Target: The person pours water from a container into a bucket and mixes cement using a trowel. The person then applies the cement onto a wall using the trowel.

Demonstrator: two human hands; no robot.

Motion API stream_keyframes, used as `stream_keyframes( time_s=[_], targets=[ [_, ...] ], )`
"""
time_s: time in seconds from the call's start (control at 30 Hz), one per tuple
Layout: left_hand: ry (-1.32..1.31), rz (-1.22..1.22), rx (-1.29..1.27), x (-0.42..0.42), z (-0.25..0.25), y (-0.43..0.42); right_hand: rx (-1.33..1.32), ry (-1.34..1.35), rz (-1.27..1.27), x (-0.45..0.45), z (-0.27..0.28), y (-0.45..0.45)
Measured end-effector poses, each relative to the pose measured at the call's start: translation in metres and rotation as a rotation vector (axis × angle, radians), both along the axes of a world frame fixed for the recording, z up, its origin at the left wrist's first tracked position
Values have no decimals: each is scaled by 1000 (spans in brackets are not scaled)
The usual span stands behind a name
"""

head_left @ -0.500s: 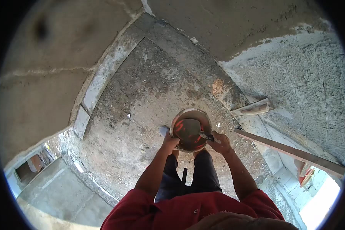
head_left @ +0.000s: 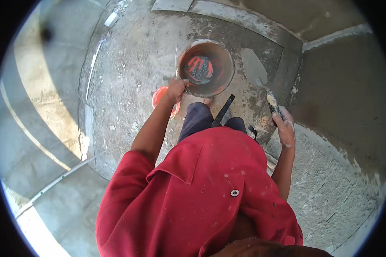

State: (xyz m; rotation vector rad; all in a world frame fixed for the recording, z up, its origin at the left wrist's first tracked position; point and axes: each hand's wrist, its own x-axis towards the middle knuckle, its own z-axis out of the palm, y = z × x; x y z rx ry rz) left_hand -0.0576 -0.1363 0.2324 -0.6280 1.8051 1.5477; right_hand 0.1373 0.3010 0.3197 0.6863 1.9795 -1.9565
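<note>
My left hand [head_left: 176, 90] grips the rim of a round bucket [head_left: 224, 64], which is tilted so that its inside shows, with red streaks and grey residue at the bottom. Off to the right, my right hand [head_left: 284, 126] is closed around the handle of a trowel [head_left: 254, 67]. The trowel's broad grey blade points up and away, apart from the bucket.
An orange-red container [head_left: 159, 95] is on the ground behind my left hand. Rough plaster wall [head_left: 330, 184] rises at the right, beside smoother wet-looking wall [head_left: 339, 85]. A long thin bar [head_left: 60, 184] lies at lower left. Pale boards [head_left: 231, 13] edge the floor.
The view has turned. The trowel has come out of the bucket and is now off to its right in my right hand. More of the bucket's inside shows, and the orange-red container has come into view.
</note>
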Motion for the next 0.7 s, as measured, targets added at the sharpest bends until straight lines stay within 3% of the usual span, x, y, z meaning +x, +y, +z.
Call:
stream_keyframes(
  time_s=[0.07,0.13,0.17,0.27,0.37,0.47,0.5,0.6,0.63,0.7],
  targets=[
    [42,339,110,60,34,2,-129,62,156,-27,-2,1],
    [159,508,266,94,-33,-34,-166,160,264,-62,-9,-25],
    [142,574,236,118,-43,-54,-215,152,304,-78,-6,-33],
    [132,947,329,196,-47,-100,-345,155,411,-93,4,-72],
    [132,1169,302,275,-41,-153,-445,139,545,-99,12,-125],
    [197,1371,197,358,-46,-189,-252,149,637,-89,-9,-183],
    [222,1452,176,380,-69,-198,-197,138,697,-87,-23,-200],
    [299,1486,31,435,-52,-204,-85,94,1011,-76,-29,-259],
    [252,1525,48,446,-72,-201,35,24,1142,-79,-27,-284],
    [233,1536,113,472,-105,-214,109,221,1375,-68,-45,-350]
  ],
)
